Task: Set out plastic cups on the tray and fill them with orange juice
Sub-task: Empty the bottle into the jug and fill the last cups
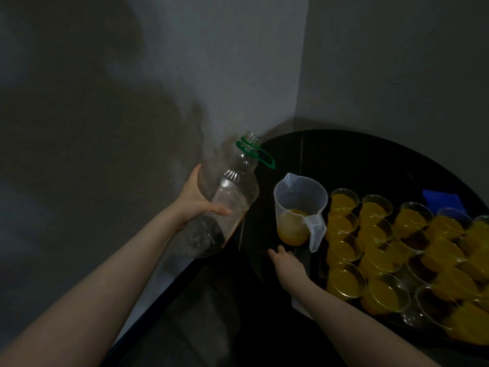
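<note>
Here the right hand [287, 262] lies relaxed and empty on the desk [370, 160], the jug [300, 210] standing upright just ahead of its fingertips, while the farther left hand [197, 201] grasps the emptied bottle [227, 200], neck slanting up and away.

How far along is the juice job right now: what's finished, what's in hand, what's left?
Done: most clear plastic cups on the dark tray hold orange juice. In hand: the left hand grips a large clear plastic bottle with a green neck ring, nearly empty and uncapped; the right hand rests by the translucent plastic jug, which holds a little juice. Left: one near-edge cup looks unfilled.
</note>
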